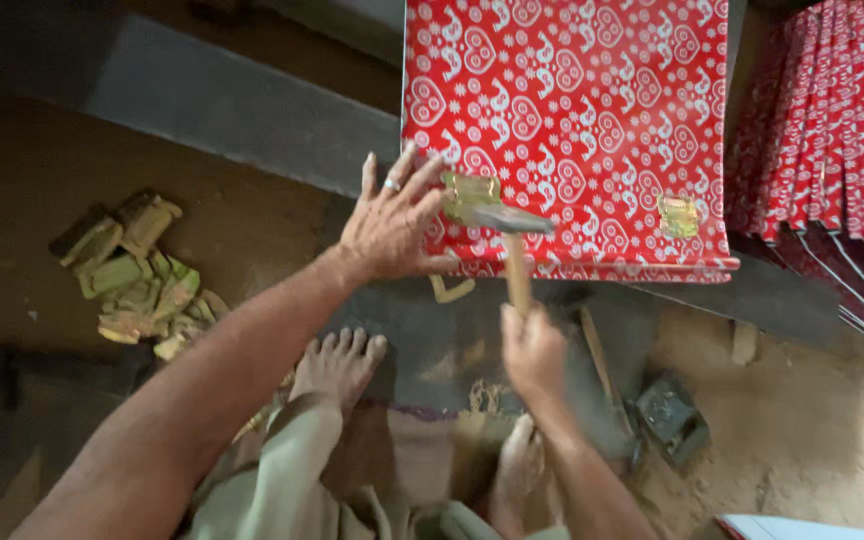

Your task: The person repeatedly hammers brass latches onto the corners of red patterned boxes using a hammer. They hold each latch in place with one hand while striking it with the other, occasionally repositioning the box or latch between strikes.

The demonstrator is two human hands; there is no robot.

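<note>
Left hand [392,225] spread flat, fingers released, pressing the near edge of the red patterned sheet [572,110] beside a small brass fitting [470,192]. Right hand [532,352] clenched round the wooden handle of a hammer [508,222], head blurred over that fitting. Second brass fitting [679,215] near the sheet's right corner; stack of brass pieces [137,275] on floor, far left.

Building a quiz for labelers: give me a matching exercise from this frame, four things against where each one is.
Things:
1. hammer
2. left hand
3. pile of brass fittings
4. stack of red patterned sheets

Places:
A. far right edge of the view
B. on the ground at the left
C. gripped in the right hand, head over the brass plate
D. flat on the red patterned panel, beside the brass plate

Pairs: 1-C, 2-D, 3-B, 4-A
</note>
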